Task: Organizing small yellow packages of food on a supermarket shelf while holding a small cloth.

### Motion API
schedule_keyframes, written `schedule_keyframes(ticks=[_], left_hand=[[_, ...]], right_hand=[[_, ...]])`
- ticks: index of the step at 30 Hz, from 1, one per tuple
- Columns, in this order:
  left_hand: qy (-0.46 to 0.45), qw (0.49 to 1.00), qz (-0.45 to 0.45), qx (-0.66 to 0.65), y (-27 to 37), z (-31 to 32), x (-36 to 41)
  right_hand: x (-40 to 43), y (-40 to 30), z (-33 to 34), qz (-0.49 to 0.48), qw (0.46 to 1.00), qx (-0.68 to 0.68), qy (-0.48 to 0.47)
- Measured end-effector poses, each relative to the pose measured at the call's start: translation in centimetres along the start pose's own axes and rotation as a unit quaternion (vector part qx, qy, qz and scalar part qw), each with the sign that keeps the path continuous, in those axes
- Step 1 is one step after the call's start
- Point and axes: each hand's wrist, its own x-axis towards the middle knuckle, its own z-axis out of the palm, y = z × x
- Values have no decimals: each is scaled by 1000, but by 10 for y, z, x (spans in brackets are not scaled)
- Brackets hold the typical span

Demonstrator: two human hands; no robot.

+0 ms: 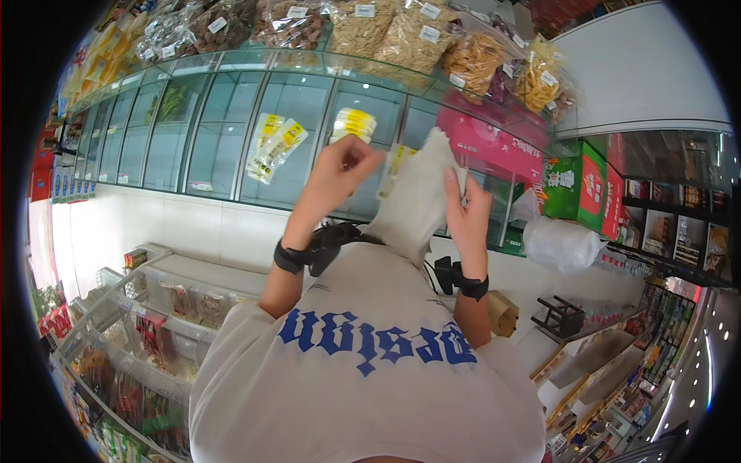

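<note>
My right hand (469,205) holds the edge of a crumpled off-white sheet, cloth or thin bag (412,194) between thumb and fingers. The sheet hangs down towards my chest and has a ragged upper edge. To its left is my left hand (346,168), raised apart from it with curled fingers; whether anything small sits between them cannot be made out. Beyond my left hand lies a stack of yellow-and-white packets (353,123) in the glass display case (226,124). Flat clear-and-yellow packets (278,147) lie further left. Another yellow-marked packet (395,168) is partly behind the sheet.
Labelled bags of dried food (382,32) line the top of the case. A pink box (492,139) and a green-and-red box (582,185) stand to the right, near a clear plastic bag (561,244). A black stool (558,317) is lower right; clear bins (145,324) are lower left.
</note>
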Motion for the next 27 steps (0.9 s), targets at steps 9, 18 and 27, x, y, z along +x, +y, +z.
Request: schedule_keyframes(ticks=[9, 18, 27], left_hand=[[-170, 820, -251, -485, -5, 23, 21], [-212, 896, -198, -337, -39, 47, 11], [-102, 924, -286, -231, -93, 29, -4]], right_hand=[[-23, -18, 17, -132, 968, 188, -97], [-9, 35, 33, -122, 977, 64, 160], [-14, 91, 78, 299, 879, 369, -42]])
